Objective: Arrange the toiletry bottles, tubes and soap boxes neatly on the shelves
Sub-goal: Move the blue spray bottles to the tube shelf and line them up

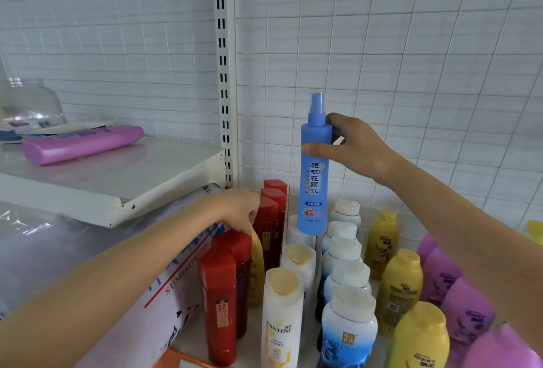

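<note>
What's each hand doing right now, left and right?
Left hand: fingers resting on the red bottles; a grip cannot be told.
Right hand: holding the blue spray bottle upright above the rows.

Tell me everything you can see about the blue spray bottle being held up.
The blue spray bottle is tall, slim, matte plastic, with a lighter blue spray nozzle under a clear cap. Its label carries white Chinese characters and a red logo. It is held upright in the air above the white-capped bottles, gripped near its shoulder by the right hand.
</note>
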`<state>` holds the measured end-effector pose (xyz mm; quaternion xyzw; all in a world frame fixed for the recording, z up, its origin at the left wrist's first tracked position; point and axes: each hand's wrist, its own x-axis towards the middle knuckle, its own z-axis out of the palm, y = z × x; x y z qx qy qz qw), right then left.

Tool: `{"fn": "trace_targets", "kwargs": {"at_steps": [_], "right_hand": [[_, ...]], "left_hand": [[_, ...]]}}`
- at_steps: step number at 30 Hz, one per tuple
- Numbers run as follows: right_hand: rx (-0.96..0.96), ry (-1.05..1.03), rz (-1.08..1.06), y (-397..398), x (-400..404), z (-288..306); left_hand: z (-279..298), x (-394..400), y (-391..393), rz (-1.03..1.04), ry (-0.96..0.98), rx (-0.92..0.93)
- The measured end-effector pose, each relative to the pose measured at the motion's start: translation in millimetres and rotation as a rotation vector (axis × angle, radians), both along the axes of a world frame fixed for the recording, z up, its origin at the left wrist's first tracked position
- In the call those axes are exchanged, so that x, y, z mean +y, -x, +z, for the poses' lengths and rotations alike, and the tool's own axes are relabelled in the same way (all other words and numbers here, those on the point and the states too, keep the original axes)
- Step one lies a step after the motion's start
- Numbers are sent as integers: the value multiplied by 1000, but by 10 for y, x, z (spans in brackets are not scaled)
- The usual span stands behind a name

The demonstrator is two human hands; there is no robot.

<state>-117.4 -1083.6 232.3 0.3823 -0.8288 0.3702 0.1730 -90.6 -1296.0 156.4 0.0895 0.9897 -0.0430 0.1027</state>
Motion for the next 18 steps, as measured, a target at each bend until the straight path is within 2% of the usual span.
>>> {"fn": "trace_targets", "kwargs": {"at_steps": [3, 7, 10, 13, 15, 18], "right_hand": [[-13, 25, -22, 11, 54, 20], [-29, 83, -47, -4, 118, 59], [-40, 117, -65, -8, 179, 90], [-35, 133, -90, -13, 270, 125], [-29, 140, -107, -30, 359, 149], [-24, 147, -143, -64, 537, 177]], "left_hand": [[197, -60, -101, 58, -177, 53], [596, -119, -241, 63, -343, 269], [911, -115, -345, 28, -351, 529], [1161, -39, -431, -18, -423, 848], [1282, 40, -470, -69, -488, 998], [1378, 193, -451, -133, -610, 1028]]}}
